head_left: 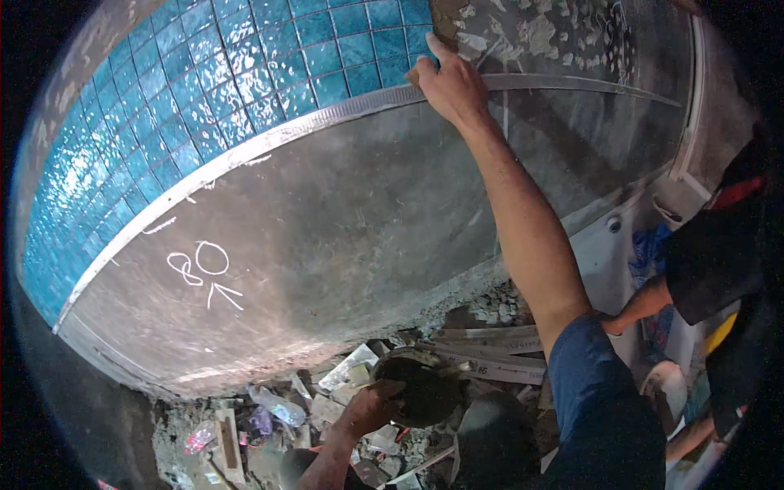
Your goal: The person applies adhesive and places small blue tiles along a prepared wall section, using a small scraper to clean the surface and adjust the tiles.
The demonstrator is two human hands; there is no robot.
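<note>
My right hand (456, 88) is stretched up to the wall, its index finger pointing up against the right edge of the blue tiles (343, 51). A small brown piece (414, 78) shows at its curled fingers, just above the metal strip (327, 117) under the tiles; its kind is not clear. Low in the view, my left hand (371, 408) grips the rim of a dark round bucket (420, 390). The bucket's inside is too dark to make out. Right of the tiles, the wall carries rough patches of mortar (547, 37).
Below the strip the grey wall (327, 212) bears white chalk marks (200, 265). Rubble, boards (490, 359) and a plastic bottle (278, 406) litter the ground. At the right are another person's hand (612, 324) and dark clothing, beside a white basin-like surface (600, 245).
</note>
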